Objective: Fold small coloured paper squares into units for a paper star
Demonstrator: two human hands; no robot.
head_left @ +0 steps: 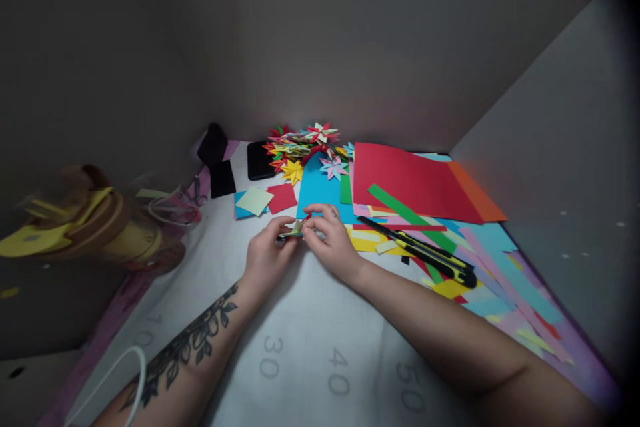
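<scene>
Small paper piece (297, 227) is pinched in both hands (269, 247) (330, 242).

Bare white cloth (300, 310) stretches between the forearms in the lower middle of the frame, leaving a passage up to the left hand (270, 247) and right hand (333, 243), which close it off at the centre. Another gap runs left of centre, between the blurred tumbler (134, 240) and the left hand, with flat paper squares (255, 201) beyond. Right of centre, the cutter (425, 252) lies across the paper strips, while heaped paper stars (295, 147) obstruct the upper middle, against the wall (320, 47).
</scene>
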